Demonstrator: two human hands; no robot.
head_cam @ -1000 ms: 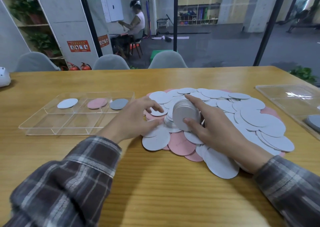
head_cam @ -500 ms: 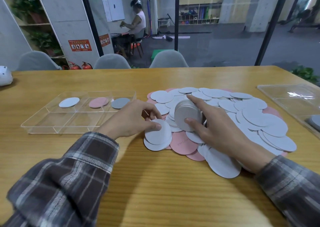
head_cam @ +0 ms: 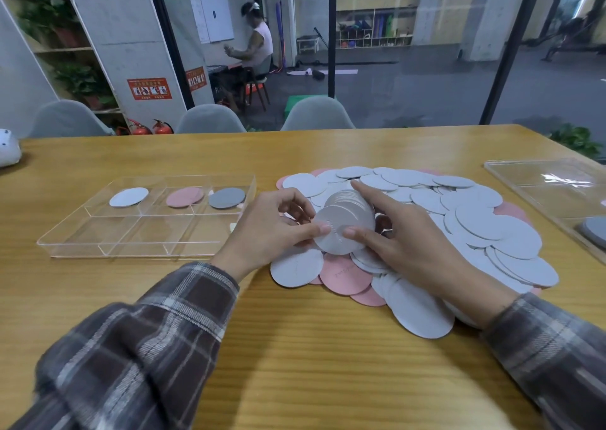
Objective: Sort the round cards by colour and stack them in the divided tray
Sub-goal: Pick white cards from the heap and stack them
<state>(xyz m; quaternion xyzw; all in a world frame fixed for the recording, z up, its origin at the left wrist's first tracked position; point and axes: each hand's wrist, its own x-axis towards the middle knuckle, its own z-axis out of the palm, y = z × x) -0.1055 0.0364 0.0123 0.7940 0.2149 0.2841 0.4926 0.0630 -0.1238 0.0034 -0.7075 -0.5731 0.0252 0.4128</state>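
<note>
Pale grey cards are held as a stack [head_cam: 344,224] on edge, gripped by the right hand [head_cam: 406,246] and pinched at the front by the left hand [head_cam: 270,231], above the loose pile [head_cam: 482,223]. The divided tray [head_cam: 131,234] is set just left, three single cards in its far compartments.

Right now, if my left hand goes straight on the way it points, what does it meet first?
The stack of white cards gripped on edge in your right hand; your left hand pinches its front card, so there's no gap.
</note>
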